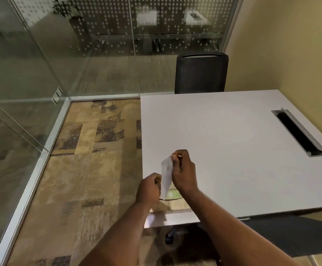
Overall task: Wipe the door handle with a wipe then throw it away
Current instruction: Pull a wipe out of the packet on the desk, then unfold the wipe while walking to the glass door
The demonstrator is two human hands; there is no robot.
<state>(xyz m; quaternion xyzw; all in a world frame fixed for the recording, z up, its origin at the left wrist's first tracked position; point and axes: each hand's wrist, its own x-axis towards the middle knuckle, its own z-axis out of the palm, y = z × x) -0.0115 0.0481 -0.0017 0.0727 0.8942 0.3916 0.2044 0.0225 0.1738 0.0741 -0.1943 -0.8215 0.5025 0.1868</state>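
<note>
A white wipe [166, 175] hangs stretched between both my hands above the near left corner of the white table [223, 141]. My right hand [183, 171] pinches its upper end. My left hand [149, 189] grips its lower edge with closed fingers. Under the hands a wipe pack [172, 194] with a green lid lies on the table, mostly hidden. No door handle is in view.
A black office chair [201, 73] stands at the table's far side. A cable slot [299, 132] cuts the table at right. Glass walls [31, 73] close the room on the left and at the back. Patterned carpet [91, 160] covers the floor left of the table.
</note>
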